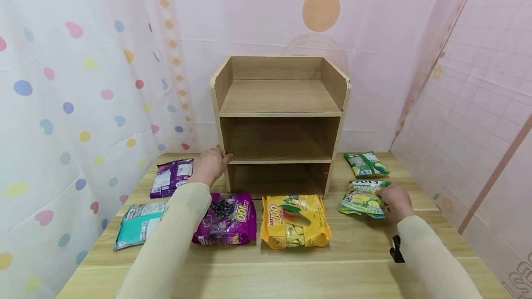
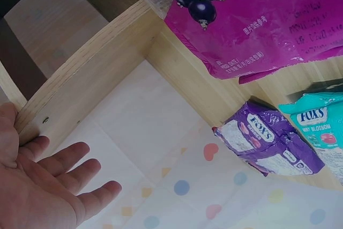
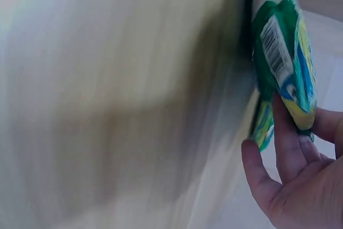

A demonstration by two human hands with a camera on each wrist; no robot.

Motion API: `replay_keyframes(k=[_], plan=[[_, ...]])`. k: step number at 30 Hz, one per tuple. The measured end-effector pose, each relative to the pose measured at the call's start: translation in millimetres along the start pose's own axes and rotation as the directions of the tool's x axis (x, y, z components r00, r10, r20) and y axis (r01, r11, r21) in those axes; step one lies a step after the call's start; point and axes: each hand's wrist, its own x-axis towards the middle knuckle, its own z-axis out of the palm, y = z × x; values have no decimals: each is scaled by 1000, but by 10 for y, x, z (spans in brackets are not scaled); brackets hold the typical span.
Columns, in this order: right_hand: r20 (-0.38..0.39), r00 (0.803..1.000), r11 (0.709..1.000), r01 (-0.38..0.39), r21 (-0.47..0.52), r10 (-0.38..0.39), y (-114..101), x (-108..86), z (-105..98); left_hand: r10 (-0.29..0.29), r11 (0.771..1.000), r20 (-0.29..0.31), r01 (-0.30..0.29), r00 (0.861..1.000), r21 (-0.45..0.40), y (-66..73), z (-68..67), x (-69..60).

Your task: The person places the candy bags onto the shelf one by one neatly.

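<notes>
My left hand (image 1: 209, 165) is at the left side panel of a three-level wooden shelf (image 1: 280, 114). Its thumb lies over the panel's front edge and its index finger touches the outer face; the other fingers (image 2: 99, 191) spread loosely. On the right, my right hand (image 1: 396, 200) pinches the edge of a green-and-yellow Fox's candy bag (image 1: 362, 197) between thumb and fingers. The right wrist view has this bag (image 3: 278, 52) tilted up on edge, its barcode showing. Behind it lies another green candy bag (image 1: 365, 164).
Purple (image 1: 226, 219) and yellow (image 1: 295, 221) Lot 100 bags stand before the shelf. At left lie a purple Fox's bag (image 1: 171, 178) and a teal Fox's bag (image 1: 139, 225), partly behind my left sleeve. A black object (image 1: 396, 249) is beside my right sleeve. Patterned curtains surround the table.
</notes>
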Motion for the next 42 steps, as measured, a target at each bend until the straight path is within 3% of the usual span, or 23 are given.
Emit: replay_keyframes(k=[11,17,25,30,33,42], plan=[[-55,993,992,97,-78,-102,-210,-84,35,-5,1000,-4,5,1000,6,12,-9,-7],[-178,966,979,170,-111,-188,-310,-114,-26,-3,1000,-1,3,1000,5,11,-10,-6],[-349,874,941,328,-87,-337,-481,-244,-93,-1,1000,-14,2,1000,9,-1,-15,-3],[-456,798,904,426,-35,-394,-584,-309,-123,-5,1000,-22,5,1000,7,-11,-21,-15],[-513,752,871,491,18,-414,-647,-342,-148,-7,1000,-26,7,1000,4,-16,-21,-12],[-616,656,742,650,167,-436,-812,-456,-217,-13,1000,-28,13,1000,-1,-25,-13,-4]])
